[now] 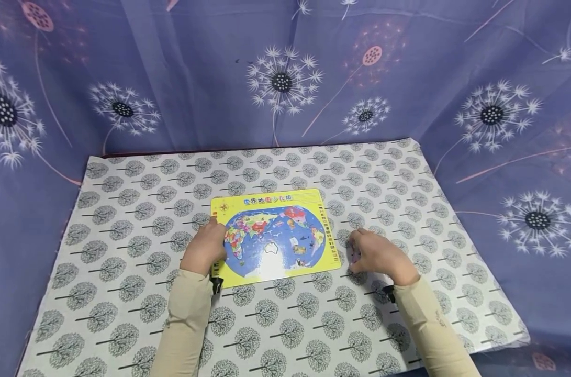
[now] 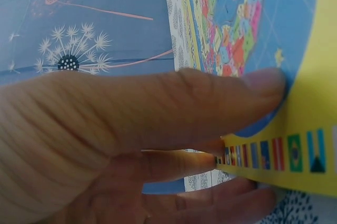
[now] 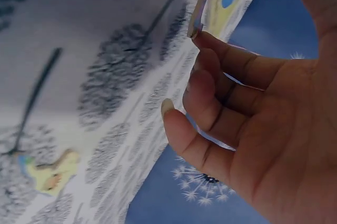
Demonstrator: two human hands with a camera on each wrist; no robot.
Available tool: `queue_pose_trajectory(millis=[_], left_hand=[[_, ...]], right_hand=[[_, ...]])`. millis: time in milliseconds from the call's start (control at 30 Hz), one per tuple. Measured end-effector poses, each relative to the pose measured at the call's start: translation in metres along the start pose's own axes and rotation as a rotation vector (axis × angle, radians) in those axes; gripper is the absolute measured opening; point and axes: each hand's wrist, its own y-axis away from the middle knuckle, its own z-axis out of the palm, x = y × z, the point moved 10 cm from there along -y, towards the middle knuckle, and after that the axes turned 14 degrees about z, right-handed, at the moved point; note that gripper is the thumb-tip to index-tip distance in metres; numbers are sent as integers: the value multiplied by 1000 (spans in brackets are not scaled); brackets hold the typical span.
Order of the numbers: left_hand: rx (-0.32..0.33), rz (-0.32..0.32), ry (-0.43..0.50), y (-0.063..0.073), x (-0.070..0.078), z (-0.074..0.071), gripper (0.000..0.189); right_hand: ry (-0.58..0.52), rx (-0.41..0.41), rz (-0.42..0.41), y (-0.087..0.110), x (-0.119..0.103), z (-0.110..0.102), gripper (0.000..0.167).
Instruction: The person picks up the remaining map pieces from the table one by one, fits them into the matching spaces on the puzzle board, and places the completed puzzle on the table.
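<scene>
A yellow-bordered world map puzzle board (image 1: 309, 269) lies on the cloth, with a white, black-outlined piece-shaped gap (image 1: 271, 248) low in its middle. My left hand (image 1: 205, 247) grips the board's left edge. In the left wrist view its thumb (image 2: 210, 100) lies over the printed face, and the other fingers curl at the edge below. Just right of the board, my right hand (image 1: 377, 255) pinches a small, thin puzzle piece (image 3: 199, 10), seen edge-on at the index fingertip. A separate yellow puzzle piece (image 3: 52, 174) shows on the cloth in the right wrist view.
A white cloth with grey tree prints (image 1: 125, 314) covers the table. Blue-purple curtains (image 1: 196, 78) with dandelion prints hang behind and on both sides, close to the table's edges. A row of small flags (image 2: 263, 155) runs along the board's border.
</scene>
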Motion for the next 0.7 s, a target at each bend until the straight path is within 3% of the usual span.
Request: queue_pose_trajectory(millis=[233,700], left_hand=[[4,-6,-14,0,-1,-1,28],[4,-13,-3,0,-2,0,25]], right_hand=[[28,71,-59,-3,-19,-14,71],[37,57,-105,-16,-56,-17,59]])
